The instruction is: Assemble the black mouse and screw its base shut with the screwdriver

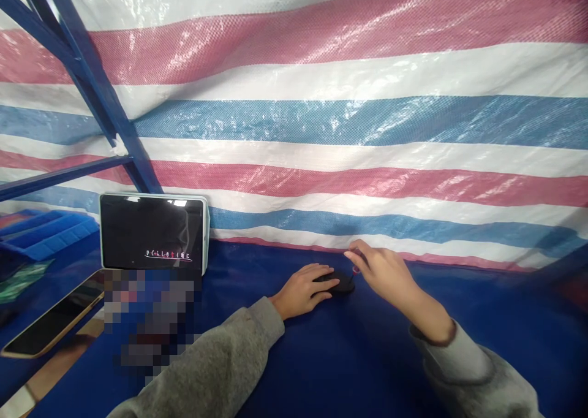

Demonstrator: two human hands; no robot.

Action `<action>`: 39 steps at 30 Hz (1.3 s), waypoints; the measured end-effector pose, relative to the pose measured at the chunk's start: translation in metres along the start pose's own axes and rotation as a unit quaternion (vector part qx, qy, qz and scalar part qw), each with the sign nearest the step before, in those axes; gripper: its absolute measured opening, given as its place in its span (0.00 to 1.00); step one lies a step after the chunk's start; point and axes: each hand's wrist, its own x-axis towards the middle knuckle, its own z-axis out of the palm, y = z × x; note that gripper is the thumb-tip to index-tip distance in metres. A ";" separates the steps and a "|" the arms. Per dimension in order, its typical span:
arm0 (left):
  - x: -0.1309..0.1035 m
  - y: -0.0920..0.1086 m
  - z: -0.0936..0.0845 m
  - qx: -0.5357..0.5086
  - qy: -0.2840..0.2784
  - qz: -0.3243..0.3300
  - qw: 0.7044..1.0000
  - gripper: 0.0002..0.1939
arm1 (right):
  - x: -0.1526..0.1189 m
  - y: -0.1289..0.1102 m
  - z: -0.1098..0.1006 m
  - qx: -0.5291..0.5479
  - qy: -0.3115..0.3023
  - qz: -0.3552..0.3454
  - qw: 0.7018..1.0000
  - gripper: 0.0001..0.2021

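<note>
Head camera view is filled chiefly by a striped plastic sheet (367, 117), below which a blue tabletop (321, 369) is spread. Towards ten o'clock the sheet is crossed by a blue metal frame (98, 96); at nine o'clock from the work, a screen in a pale case (151, 234) is propped upright, with a phone (59, 314) just beyond it, nearer eight. The dark rounded object (344, 284) is set on the tabletop between the hands. From its nine o'clock side it is covered in part by the left hand (301, 292), whose fingers are spread over it, thumb apart. At its two o'clock edge, a slim reddish tool (355, 271) is pinched between thumb and forefinger of the right hand (390, 277). The tool's tip seems to be directed at that edge, though contact cannot be told; for precise tool work, a steady object and a light, aligned grip are called for.
</note>
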 end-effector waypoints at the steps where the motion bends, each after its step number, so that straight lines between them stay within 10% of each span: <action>1: 0.000 0.000 0.000 -0.001 0.001 0.000 1.000 0.19 | 0.000 0.000 0.000 -0.002 -0.003 0.003 1.000 0.17; 39: 0.001 0.001 0.000 -0.003 0.002 0.000 1.000 0.19 | 0.000 0.001 -0.001 0.011 0.010 -0.018 1.000 0.14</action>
